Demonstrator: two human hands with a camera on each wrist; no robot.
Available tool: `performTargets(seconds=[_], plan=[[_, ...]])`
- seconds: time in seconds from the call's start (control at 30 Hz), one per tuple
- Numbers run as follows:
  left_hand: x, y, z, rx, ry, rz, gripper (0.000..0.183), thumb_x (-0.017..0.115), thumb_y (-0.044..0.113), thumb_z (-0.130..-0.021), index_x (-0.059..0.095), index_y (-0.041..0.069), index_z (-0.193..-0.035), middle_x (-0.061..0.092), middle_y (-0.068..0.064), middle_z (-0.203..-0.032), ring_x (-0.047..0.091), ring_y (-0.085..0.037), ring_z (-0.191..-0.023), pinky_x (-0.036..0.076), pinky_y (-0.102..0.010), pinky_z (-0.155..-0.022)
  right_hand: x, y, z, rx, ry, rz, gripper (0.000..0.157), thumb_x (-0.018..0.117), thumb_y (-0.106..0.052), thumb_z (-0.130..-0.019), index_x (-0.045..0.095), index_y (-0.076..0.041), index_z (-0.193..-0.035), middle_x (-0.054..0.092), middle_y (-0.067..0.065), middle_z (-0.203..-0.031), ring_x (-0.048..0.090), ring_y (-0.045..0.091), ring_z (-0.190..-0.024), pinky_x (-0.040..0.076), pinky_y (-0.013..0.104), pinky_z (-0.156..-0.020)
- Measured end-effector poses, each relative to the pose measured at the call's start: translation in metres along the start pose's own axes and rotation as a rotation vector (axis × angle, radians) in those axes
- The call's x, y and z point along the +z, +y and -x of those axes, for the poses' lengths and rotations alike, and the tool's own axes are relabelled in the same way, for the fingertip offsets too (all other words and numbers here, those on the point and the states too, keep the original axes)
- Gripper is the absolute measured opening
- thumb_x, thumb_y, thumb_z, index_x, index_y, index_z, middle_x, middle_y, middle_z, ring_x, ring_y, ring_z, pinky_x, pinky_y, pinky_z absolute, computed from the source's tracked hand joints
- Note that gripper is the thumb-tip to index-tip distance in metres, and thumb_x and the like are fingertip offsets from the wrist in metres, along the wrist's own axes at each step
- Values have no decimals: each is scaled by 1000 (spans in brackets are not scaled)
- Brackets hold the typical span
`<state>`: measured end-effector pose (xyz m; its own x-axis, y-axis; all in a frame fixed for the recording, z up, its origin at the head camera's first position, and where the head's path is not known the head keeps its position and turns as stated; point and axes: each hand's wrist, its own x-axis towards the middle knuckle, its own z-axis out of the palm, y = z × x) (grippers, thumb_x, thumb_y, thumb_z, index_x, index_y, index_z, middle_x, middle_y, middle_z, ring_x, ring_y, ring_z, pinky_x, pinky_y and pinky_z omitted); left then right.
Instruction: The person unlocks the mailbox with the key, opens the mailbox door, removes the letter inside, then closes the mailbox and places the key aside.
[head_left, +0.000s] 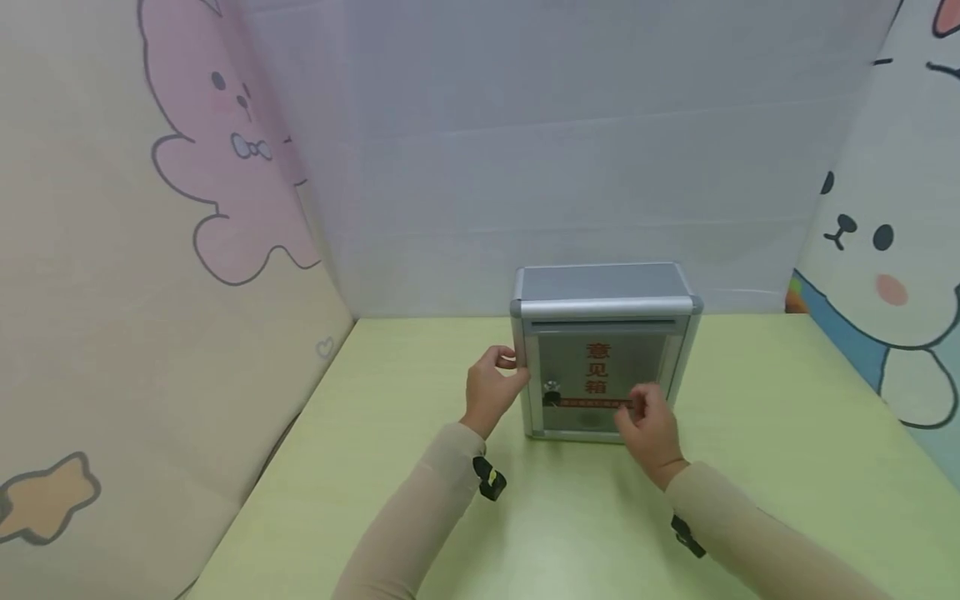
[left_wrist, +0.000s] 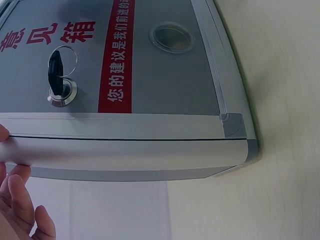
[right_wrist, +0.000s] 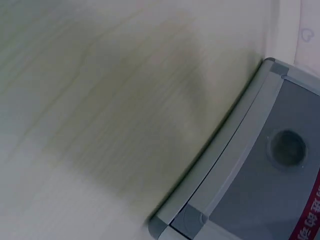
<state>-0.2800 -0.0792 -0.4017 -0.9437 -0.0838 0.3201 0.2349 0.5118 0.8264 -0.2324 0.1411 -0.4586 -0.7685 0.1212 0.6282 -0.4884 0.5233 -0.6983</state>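
Observation:
A grey metal suggestion box (head_left: 609, 375) with silver edges and red Chinese lettering stands upright on the table. My left hand (head_left: 495, 387) holds the box's left side edge, its thumb at the front frame and fingertips against the side. In the left wrist view, a black-headed key (left_wrist: 56, 72) on a ring sits in the round lock (left_wrist: 64, 95) of the front door. My right hand (head_left: 651, 429) hovers before the lower right of the door, fingers loosely curled, nothing visible in it. The right wrist view leaves that hand out and has the box's lower corner.
The box rests on a pale yellow-green table (head_left: 420, 375), near a whitish back sheet (head_left: 525, 167). Cartoon-printed sheets stand at the left (head_left: 150, 333) and right (head_left: 877, 275). A narrow slot (head_left: 603, 324) runs along the box's upper front.

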Motion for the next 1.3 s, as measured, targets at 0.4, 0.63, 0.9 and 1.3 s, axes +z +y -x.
performTargets(seconds=[0.4,0.63,0.9,1.3], plan=[[-1,-2,1,29,11,-14,20,69,11,-76,64,3,-94,70,-12,-85,49,-6,-51,39,-25,-50,18,-12,2,-1,-165,-14,17,58,7,-78,59,5,-94,56,7,-82,44,7,-70,43,24,-60],[0,-4,2,28,12,-6,21,69,11,-75,64,3,-94,69,-10,-84,47,-6,-49,38,-25,-50,23,-22,0,-6,-270,77,17,66,2,-80,65,0,-97,56,-1,-79,47,9,-67,42,25,-56],[-2,-3,2,60,4,-6,20,70,13,-77,65,3,-95,70,-10,-84,54,-9,-52,41,-25,-50,28,-23,-2,-74,-314,151,21,72,0,-77,67,-3,-97,55,-3,-75,52,10,-63,44,24,-53],[-2,-4,3,44,1,0,23,70,15,-78,65,4,-97,71,-11,-86,57,-12,-56,42,-27,-54,35,-32,-1,-80,-336,181,21,75,-4,-79,68,-4,-98,56,-5,-75,48,5,-60,42,22,-50]])
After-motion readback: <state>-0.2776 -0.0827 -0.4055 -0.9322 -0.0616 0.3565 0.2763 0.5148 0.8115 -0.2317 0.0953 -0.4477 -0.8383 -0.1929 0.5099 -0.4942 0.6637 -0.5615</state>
